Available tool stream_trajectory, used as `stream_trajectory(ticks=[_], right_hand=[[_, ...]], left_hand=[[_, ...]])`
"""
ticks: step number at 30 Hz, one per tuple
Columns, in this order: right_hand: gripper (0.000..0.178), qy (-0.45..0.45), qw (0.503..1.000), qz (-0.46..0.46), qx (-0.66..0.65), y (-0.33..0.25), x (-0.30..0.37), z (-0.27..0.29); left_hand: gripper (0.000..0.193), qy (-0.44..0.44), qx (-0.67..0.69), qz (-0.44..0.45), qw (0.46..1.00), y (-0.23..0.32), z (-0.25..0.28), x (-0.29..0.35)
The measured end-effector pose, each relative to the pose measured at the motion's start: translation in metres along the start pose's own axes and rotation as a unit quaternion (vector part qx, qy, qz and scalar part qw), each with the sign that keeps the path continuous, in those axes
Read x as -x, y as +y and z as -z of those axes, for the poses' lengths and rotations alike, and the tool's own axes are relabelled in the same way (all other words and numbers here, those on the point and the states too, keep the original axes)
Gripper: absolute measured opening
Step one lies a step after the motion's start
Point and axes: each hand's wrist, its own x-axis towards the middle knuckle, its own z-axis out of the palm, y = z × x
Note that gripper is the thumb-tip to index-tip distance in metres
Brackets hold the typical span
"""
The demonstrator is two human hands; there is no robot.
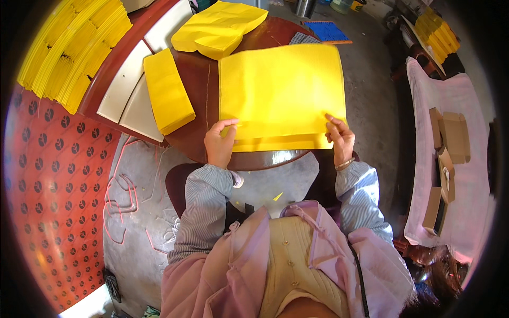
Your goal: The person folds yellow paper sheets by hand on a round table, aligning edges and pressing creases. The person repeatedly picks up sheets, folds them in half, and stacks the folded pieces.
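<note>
A wide yellow sheet (283,85) lies over the near part of a dark red round table (199,95), with a band along its near edge that looks folded. My left hand (219,143) pinches the sheet's near left corner between thumb and fingers. At the near right corner my right hand (341,139) is closed, fingers bent, on the sheet's edge. Whether the sheet is one layer or a stack, I cannot tell. Left of it rests a thick folded yellow bundle (167,90). Behind that, a looser yellow pile (218,26) sits on the table.
Tall stacks of yellow sheets (74,47) stand at the far left. A blue flat piece (326,32) is beyond the table, and a metal cup (305,8) at the back. On the right, cardboard boxes (454,138) lie on a pink cloth (424,98). Pink cord (119,193) trails over the floor.
</note>
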Motion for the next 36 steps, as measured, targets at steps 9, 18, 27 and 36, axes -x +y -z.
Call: stream_trajectory(ticks=[9, 18, 27, 36], right_hand=[[0.023, -0.005, 0.986, -0.067, 0.151, 0.022, 0.008, 0.019], [0.023, -0.009, 0.962, 0.016, 0.274, 0.033, -0.008, 0.032], [0.031, -0.010, 0.959, 0.042, 0.281, 0.025, 0.002, 0.027], [0.034, -0.004, 0.980, 0.002, 0.200, 0.035, 0.004, 0.033]], left_hand=[[0.018, -0.041, -0.112, 0.045, 0.992, -0.004, -0.001, -0.001], [0.016, -0.022, -0.220, -0.071, 0.973, -0.004, 0.003, 0.009], [0.045, -0.039, -0.198, 0.044, 0.978, -0.007, 0.013, 0.003], [0.047, -0.049, -0.054, 0.164, 0.984, -0.009, 0.033, -0.006]])
